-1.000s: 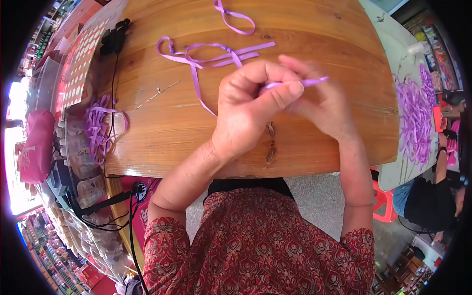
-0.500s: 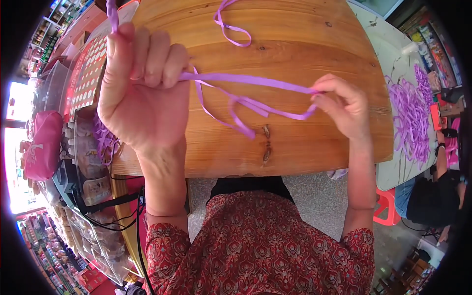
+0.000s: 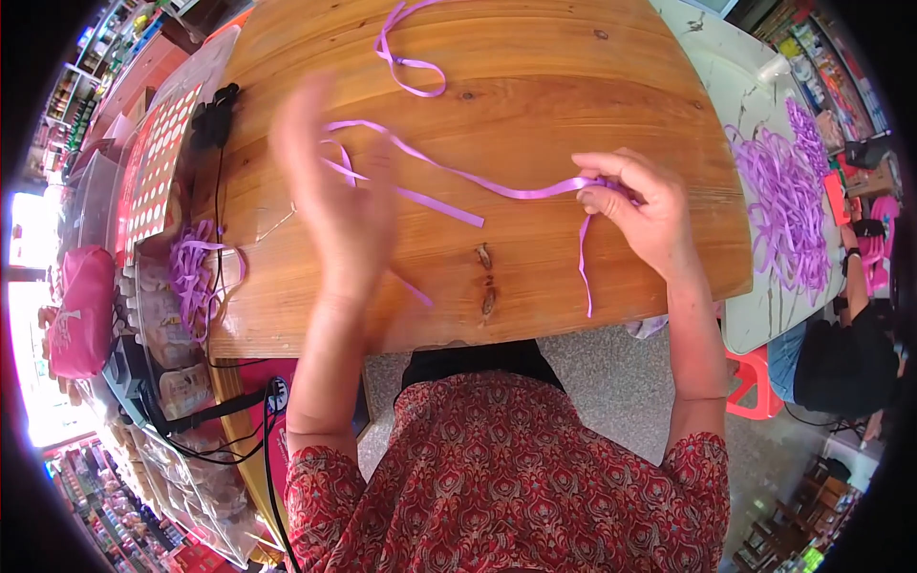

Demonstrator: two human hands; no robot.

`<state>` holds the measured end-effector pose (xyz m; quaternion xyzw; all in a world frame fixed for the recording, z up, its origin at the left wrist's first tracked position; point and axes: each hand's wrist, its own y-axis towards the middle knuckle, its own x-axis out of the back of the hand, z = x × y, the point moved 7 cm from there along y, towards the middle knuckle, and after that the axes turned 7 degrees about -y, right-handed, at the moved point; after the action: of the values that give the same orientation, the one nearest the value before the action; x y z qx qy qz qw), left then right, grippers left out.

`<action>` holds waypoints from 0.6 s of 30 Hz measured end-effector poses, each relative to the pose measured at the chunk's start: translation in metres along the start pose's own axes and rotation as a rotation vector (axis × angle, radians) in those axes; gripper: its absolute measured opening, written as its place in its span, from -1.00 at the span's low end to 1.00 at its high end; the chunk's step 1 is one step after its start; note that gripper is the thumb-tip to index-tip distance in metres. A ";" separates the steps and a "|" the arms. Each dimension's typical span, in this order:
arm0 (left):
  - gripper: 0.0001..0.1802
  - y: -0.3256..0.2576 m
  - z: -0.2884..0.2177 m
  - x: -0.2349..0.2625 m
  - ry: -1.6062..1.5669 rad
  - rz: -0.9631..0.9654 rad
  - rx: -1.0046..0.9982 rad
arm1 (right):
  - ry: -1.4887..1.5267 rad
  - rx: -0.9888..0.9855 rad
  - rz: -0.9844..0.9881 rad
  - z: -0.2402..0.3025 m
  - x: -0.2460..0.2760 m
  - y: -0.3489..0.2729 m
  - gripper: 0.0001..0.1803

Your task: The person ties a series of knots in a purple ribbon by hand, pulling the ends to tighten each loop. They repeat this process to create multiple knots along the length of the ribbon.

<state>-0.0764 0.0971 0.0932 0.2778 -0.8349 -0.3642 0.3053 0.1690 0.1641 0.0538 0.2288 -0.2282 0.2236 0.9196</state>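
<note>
The right hand (image 3: 642,212) pinches one purple ribbon (image 3: 458,174) that trails left across the wooden counter (image 3: 535,86); the left hand (image 3: 336,196), blurred, is open and holds nothing. A second ribbon (image 3: 406,59) lies farther back, apart

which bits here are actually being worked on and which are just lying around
In hand: purple ribbon strip, pinched by the right hand; left hand, blurred, open above it.

Lying about: ribbon loop, ribbon heap on the side table, pink bag, black cable.
</note>
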 end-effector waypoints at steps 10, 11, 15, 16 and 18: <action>-0.74 -0.048 -0.046 -0.100 -1.141 0.632 0.917 | -0.544 0.385 -0.230 0.074 0.016 -0.010 -0.47; -0.77 -0.049 -0.044 -0.100 -1.084 0.635 0.873 | -0.521 0.351 -0.243 0.070 0.019 -0.009 -0.52; -0.81 -0.052 -0.038 -0.098 -0.962 0.607 0.820 | -0.468 0.318 -0.185 0.053 0.024 -0.013 -0.58; -0.81 -0.053 -0.040 -0.099 -0.962 0.608 0.820 | -0.448 0.340 -0.195 0.052 0.023 -0.014 -0.61; -0.81 -0.054 -0.040 -0.099 -0.967 0.564 0.863 | -0.425 0.362 -0.204 0.052 0.022 -0.014 -0.64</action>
<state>0.0308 0.1164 0.0430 -0.0460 -0.9869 0.0099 -0.1546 0.1769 0.1321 0.1019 0.4524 -0.3478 0.1142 0.8132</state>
